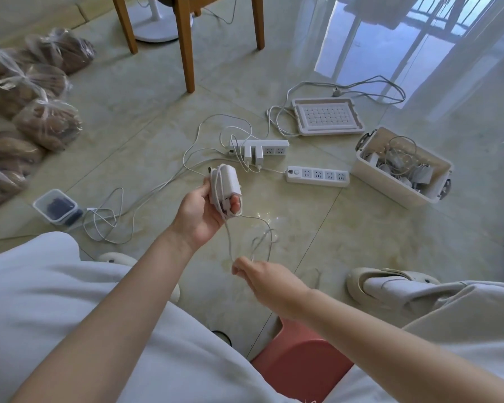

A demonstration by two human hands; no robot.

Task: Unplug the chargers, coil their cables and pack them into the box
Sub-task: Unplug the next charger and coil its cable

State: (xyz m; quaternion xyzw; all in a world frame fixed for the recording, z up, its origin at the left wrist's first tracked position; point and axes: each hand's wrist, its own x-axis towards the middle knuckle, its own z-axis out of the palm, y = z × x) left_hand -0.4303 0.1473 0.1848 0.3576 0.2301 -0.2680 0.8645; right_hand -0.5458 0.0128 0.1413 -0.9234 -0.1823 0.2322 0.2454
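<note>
One charger (226, 181) sits in your left hand (204, 210), fingers curled round it and its wound turns. Just below, your right hand (268, 282) pinches the loose cable (228, 239). You look mid-coil: wind on the slack, then reach for the box (390, 189), well right of both hands.

Single head view, looking steeply down, close over forearms, floor.
</note>
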